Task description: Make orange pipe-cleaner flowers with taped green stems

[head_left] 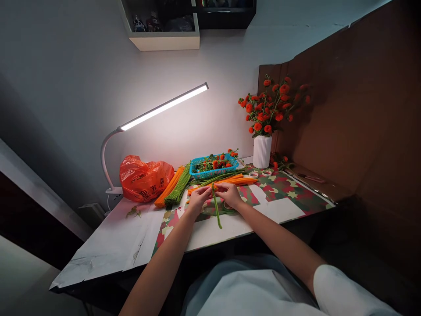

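Note:
Between my two hands, above the front of the table, a fuzzy green pipe cleaner [216, 213] hangs with its long end pointing down toward me. My left hand [199, 197] pinches it near the top from one side. From the other side my right hand [232, 195] pinches at the same spot, fingertips almost meeting. A bit of orange shows at the pinch, too small to make out clearly. Just behind the hands lie loose orange pipe cleaners [238, 180].
A blue basket [213, 174] holds orange flowers. Left of it are an orange bundle [169, 188], a green bundle [178, 188] and a red plastic bag [144, 177]. A white vase [262, 152] with flowers stands back right, near tape rolls [253, 174]. A lamp [164, 106] arches overhead.

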`<control>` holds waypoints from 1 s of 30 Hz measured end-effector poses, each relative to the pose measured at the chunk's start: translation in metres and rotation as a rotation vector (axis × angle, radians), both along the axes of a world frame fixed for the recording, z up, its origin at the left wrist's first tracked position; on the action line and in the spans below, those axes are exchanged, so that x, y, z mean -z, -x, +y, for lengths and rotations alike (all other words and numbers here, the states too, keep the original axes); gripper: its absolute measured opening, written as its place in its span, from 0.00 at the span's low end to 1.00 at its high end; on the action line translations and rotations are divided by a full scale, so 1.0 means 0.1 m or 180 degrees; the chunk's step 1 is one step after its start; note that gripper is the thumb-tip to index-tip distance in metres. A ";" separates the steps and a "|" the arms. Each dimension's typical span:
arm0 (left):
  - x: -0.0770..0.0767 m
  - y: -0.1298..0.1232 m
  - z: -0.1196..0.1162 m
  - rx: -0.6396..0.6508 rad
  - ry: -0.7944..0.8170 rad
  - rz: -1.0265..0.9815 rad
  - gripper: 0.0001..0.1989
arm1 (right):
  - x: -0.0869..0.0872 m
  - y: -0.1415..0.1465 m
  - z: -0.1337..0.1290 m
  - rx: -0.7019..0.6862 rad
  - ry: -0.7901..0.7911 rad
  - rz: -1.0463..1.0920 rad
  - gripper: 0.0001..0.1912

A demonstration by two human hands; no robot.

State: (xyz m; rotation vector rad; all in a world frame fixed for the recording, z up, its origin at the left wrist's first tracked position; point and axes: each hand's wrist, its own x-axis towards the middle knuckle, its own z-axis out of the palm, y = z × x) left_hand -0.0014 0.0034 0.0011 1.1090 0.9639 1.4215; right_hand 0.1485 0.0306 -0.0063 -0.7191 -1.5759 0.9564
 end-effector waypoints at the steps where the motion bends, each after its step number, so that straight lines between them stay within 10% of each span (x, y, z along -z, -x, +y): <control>1: 0.00 0.00 0.00 0.0031 -0.0011 -0.0008 0.22 | 0.01 0.01 0.02 -0.0106 0.0108 0.0076 0.19; 7: -0.03 0.00 -0.03 -0.0068 0.0013 -0.0068 0.25 | 0.06 0.02 0.07 -0.0462 0.0216 0.0145 0.21; 16: -0.02 -0.05 0.00 -0.0281 -0.0045 -0.0201 0.29 | -0.10 0.00 -0.17 0.0679 -0.1592 -0.0624 0.14; 30: -0.03 -0.01 -0.03 -0.0066 -0.0013 0.0644 0.23 | -0.02 0.03 -0.08 0.0256 -0.0338 -0.0038 0.13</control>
